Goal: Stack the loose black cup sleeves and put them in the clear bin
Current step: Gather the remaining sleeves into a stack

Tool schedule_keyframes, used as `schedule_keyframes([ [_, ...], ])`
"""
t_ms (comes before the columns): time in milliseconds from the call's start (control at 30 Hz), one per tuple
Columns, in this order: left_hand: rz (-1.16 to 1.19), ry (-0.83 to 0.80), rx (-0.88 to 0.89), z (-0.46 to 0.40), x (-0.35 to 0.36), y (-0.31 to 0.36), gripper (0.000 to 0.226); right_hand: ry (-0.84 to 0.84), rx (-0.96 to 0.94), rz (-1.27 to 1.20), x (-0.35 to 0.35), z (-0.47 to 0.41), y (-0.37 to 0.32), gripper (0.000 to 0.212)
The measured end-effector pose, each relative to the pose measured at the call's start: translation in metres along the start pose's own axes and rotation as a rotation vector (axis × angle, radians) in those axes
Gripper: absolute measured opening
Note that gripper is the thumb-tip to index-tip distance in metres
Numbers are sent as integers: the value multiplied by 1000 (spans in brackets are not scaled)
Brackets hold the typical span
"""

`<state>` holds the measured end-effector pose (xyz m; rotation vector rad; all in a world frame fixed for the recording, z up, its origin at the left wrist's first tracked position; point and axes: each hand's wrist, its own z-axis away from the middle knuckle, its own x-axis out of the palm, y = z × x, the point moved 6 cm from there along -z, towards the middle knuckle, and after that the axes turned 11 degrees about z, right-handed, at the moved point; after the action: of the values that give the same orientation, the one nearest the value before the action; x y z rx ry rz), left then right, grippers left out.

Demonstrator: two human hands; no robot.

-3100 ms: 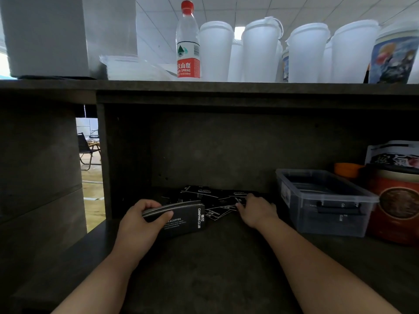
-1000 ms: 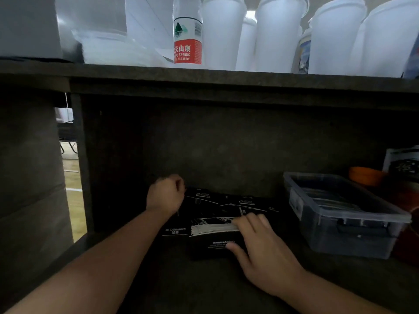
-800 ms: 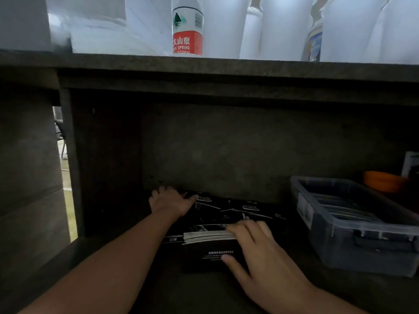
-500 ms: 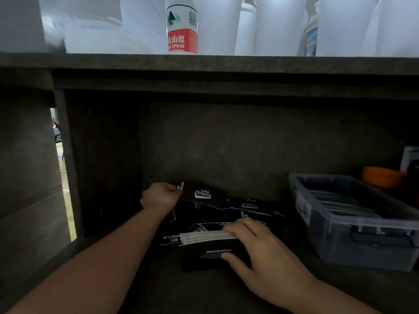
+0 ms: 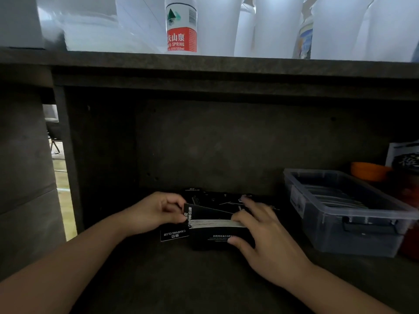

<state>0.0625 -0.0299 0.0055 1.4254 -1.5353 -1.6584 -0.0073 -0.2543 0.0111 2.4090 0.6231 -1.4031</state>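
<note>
1. Dark grey stone-look shelf [image 5: 204, 279] carries everything; white plastic cups [image 5: 274, 26] and a red-labelled water bottle [image 5: 181, 28] stand on the ledge above.
2. Clear plastic bin [image 5: 353, 225] sits at right, well apart from the hands; stacked sleeves lie inside.
3. Right hand [image 5: 267, 241] grips the upright stack of black cardboard cup sleeves [image 5: 213, 233], fingers over its top, thumb on its front.
4. Left hand [image 5: 156, 214] pinches one black sleeve [image 5: 204, 213] at the stack's top; loose sleeves [image 5: 217, 198] lie behind.

Dim shadowed shelf recess, overexposed bright top, wide-angle edge bending
</note>
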Motion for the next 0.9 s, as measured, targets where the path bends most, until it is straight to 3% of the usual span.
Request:
schedule_keyframes([
  [67,-109,-92,1,0,12,2,13,-10,12,-25,-2,0,0,30],
  [133,-178,-73,55,-3,21,6,25,-13,32,-43,-5,0,2,36],
  [233,-88,253,171,-10,5,7,45,14,-15,-21,-5,0,2,47],
  [300,-292,373,214,-17,-3,-1,35,29,-44,-8,-4,-1,3,42],
  [333,-480,351,193,-21,-3,-8,38,29,-37,-15,-3,-2,5,39],
  [400,-740,221,67,-29,2,-31,69,30,-29,-26,-2,-2,8,37],
  [500,-721,138,-76,-31,2,-48,79,47,-6,-22,1,-1,6,40],
  [600,-788,169,-38,-32,-1,-40,89,54,42,6,7,-1,3,48],
  [667,-872,212,45,-29,0,-27,79,34,56,2,10,-2,3,51],
  [800,-1050,181,357,-20,11,3,35,1,36,-47,9,-3,5,51],
  [900,-923,420,575,-6,-12,20,20,7,18,-61,9,-2,5,50],
])
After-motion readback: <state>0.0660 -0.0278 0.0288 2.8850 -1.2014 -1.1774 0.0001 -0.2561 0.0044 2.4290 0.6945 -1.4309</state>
